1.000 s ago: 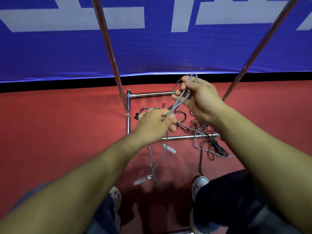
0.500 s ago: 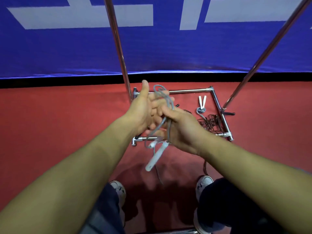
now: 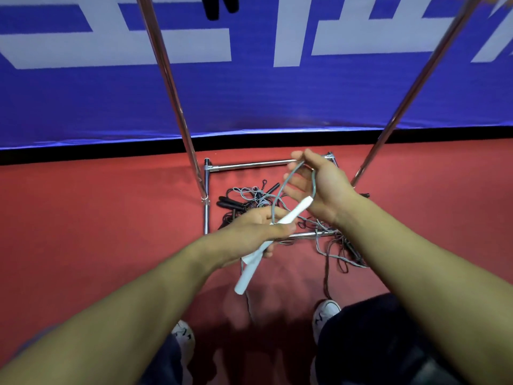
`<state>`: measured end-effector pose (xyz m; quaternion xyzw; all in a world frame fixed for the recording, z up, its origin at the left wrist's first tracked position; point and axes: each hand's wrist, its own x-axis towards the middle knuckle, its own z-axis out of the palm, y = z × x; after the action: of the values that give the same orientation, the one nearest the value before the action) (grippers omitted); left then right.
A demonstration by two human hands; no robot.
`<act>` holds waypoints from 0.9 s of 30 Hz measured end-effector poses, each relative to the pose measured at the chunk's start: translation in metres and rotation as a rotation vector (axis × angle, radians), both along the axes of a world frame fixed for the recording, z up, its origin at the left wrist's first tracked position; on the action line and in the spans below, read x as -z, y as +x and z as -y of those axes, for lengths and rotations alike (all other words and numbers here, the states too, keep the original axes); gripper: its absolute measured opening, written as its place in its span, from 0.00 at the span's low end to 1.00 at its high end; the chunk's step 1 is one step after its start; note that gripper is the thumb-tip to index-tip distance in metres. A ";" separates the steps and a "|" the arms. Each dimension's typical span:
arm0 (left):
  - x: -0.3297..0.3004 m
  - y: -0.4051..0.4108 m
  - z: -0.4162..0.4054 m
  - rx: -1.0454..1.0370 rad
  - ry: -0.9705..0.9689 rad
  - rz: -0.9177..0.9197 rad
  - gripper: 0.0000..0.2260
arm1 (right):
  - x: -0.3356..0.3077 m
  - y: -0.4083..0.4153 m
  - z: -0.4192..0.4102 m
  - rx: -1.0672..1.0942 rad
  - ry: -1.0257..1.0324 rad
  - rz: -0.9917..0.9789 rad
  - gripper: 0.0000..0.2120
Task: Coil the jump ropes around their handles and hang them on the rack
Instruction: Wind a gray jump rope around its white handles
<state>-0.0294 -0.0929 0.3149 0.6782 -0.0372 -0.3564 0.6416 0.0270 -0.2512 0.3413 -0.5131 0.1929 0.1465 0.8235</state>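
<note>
the left hand (image 3: 258,232) now grips both white handles (image 3: 273,240) together, fingers curled round them, the pair slanting from low left up toward the right hand (image 3: 319,187). half a second ago the two hands were pressed close around a bunched loop and a handle dangled below; now they have drawn apart, and the right hand has risen with its fingers mostly straight, the grey rope (image 3: 294,179) arching over them in one loop — it guides the cord more than it clamps it. this looks like the start of a wrap round the handles, so the coiling is under way and hanging is not yet done. the view has also tipped up: dark handles (image 3: 219,6) hang at the top edge. more ropes (image 3: 249,198) lie tangled on the floor inside the rack (image 3: 166,79) base, well short of being sorted.
</note>
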 end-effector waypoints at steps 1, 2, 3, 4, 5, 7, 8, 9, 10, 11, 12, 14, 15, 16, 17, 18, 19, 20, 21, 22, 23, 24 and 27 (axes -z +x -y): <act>-0.001 0.000 0.000 0.011 -0.003 -0.003 0.23 | 0.002 -0.001 0.000 -0.039 -0.060 -0.002 0.16; 0.000 -0.001 0.000 0.029 0.005 0.005 0.27 | 0.004 -0.003 -0.001 -0.057 -0.113 0.004 0.17; 0.000 -0.002 0.000 0.052 0.020 0.026 0.26 | 0.006 -0.003 -0.002 -0.057 -0.169 0.014 0.19; 0.002 -0.003 0.000 0.061 0.027 0.041 0.22 | 0.007 -0.004 -0.003 -0.052 -0.231 0.028 0.20; 0.003 -0.003 0.000 0.050 0.018 0.037 0.18 | 0.008 -0.004 -0.004 -0.050 -0.293 0.045 0.21; 0.005 -0.002 0.002 -0.019 -0.021 0.015 0.15 | 0.010 -0.003 -0.010 -0.040 -0.358 0.061 0.21; 0.005 0.000 0.003 -0.059 -0.041 0.011 0.15 | 0.010 -0.005 -0.015 -0.036 -0.364 0.050 0.21; 0.004 0.001 0.005 -0.106 -0.071 -0.004 0.16 | 0.010 -0.008 -0.020 -0.042 -0.359 0.040 0.21; 0.002 0.001 0.006 -0.152 -0.120 -0.029 0.17 | 0.010 -0.013 -0.027 -0.065 -0.359 0.034 0.22; -0.001 0.001 0.007 -0.192 -0.178 -0.060 0.17 | 0.013 -0.018 -0.033 -0.108 -0.387 0.037 0.23; -0.002 0.001 0.007 -0.217 -0.208 -0.077 0.18 | 0.015 -0.025 -0.038 -0.165 -0.449 0.045 0.25; -0.004 0.000 0.005 -0.184 -0.186 -0.066 0.19 | 0.016 -0.032 -0.043 -0.276 -0.594 0.058 0.30; -0.006 0.000 0.004 -0.152 -0.166 -0.051 0.19 | 0.014 -0.032 -0.041 -0.339 -0.669 0.053 0.33; -0.008 0.001 0.001 -0.131 -0.141 -0.035 0.20 | 0.011 -0.029 -0.037 -0.402 -0.765 0.052 0.35; -0.011 0.004 -0.003 -0.114 -0.099 -0.021 0.21 | 0.007 -0.025 -0.031 -0.451 -0.898 0.069 0.36; -0.014 0.007 -0.008 -0.097 -0.045 0.006 0.20 | 0.004 -0.019 -0.023 -0.461 -1.076 0.116 0.37; -0.018 0.010 -0.014 -0.082 0.026 0.047 0.17 | 0.003 -0.013 -0.014 -0.422 -1.259 0.207 0.36; -0.021 0.013 -0.021 -0.056 0.103 0.112 0.16 | 0.004 -0.010 -0.006 -0.375 -1.361 0.341 0.32; -0.024 0.015 -0.027 -0.030 0.188 0.208 0.18 | 0.006 -0.010 -0.001 -0.360 -1.324 0.506 0.24; -0.026 0.017 -0.032 -0.017 0.276 0.334 0.19 | 0.005 -0.015 -0.001 -0.418 -1.192 0.647 0.12; -0.031 0.019 -0.036 -0.011 0.355 0.478 0.19 | 0.006 -0.020 -0.006 -0.552 -1.058 0.731 0.09; -0.040 0.019 -0.038 -0.008 0.407 0.600 0.18 | 0.009 -0.024 -0.011 -0.681 -0.939 0.771 0.18; -0.076 0.008 -0.042 -0.031 0.403 0.769 0.15 | 0.005 -0.037 -0.034 -0.765 -0.750 0.792 0.13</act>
<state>-0.0210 -0.0509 0.3904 0.8738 -0.1932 -0.0681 0.4411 -0.0102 -0.2173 0.3363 -0.8120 -0.2818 0.1517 0.4881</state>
